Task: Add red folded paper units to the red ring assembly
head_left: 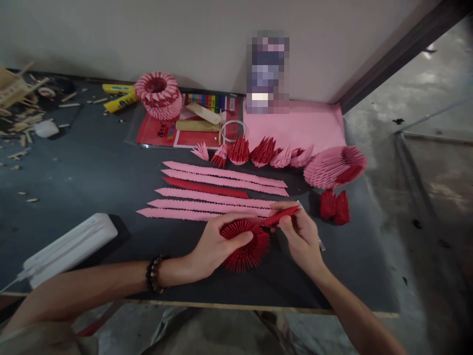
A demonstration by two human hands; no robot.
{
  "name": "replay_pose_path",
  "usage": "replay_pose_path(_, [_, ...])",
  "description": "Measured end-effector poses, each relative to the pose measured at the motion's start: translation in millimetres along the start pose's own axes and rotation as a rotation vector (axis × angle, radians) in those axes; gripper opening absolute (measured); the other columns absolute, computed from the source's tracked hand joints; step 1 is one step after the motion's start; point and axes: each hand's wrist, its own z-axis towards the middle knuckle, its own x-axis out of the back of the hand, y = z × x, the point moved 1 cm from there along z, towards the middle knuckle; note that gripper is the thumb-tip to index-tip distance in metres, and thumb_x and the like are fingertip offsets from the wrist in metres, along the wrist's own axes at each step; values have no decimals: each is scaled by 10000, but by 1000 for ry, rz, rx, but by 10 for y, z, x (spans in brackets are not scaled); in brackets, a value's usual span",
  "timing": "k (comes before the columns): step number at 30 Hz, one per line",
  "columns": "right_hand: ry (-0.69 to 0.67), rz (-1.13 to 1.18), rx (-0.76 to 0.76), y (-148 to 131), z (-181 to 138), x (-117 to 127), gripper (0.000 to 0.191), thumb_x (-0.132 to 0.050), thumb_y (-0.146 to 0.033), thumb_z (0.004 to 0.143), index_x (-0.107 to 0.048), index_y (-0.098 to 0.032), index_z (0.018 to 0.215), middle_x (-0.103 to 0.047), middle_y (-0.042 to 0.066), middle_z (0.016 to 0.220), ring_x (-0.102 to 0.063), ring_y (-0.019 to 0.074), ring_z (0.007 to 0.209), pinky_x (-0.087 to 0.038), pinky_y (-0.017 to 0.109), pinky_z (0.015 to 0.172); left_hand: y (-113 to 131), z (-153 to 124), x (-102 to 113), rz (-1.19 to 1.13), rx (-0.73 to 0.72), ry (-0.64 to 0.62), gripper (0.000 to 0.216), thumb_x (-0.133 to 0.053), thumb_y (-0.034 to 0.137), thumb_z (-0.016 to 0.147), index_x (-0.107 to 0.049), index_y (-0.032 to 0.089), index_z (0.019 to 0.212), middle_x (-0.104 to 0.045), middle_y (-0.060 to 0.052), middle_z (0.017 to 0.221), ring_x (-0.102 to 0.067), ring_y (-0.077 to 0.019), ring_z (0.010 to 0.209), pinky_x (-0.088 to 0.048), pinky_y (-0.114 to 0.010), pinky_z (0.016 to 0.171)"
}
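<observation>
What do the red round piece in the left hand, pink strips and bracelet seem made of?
Red round piece: apparently matte paper, judging by its crisp, radiating folds. Pink strips: likely matte folded paper too, given their serrated edges. Bracelet: dark round beads with a slight sheen; wood or stone, I can't tell.

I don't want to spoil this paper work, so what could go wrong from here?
The left hand holds the red round piece with its thumb across the top; too firm a grip might skew the folds.
The right hand pinches a small red piece beside the pink strips, so it could nudge them out of line.
The large pink piece lies near the right edge of the table; a bump might knock it off.
</observation>
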Motion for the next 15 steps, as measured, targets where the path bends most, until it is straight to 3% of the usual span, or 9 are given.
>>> replay_pose_path(7, [6, -61, 16, -36, 13, -16, 194, -646, -415, 1001, -666, -226, 1044, -715, 39, 930, -689, 177, 782, -574, 314, 713, -47, 8, 17, 24, 59, 16, 319, -708, 279, 916, -749, 202, 1223, -756, -85, 1285, -692, -230, 1184, -511, -439, 1115])
replay_pose_path(15, [-16, -43, 18, -27, 22, -9, 149, -647, -396, 1003, -671, -252, 1031, -720, 42, 922, -689, 193, 770, -570, 334, 691, 38, 44, 29, 167, -6, 15, 303, -685, 327, 920, -775, 192, 1177, -774, -85, 1218, -701, -241, 1129, -521, -403, 1091])
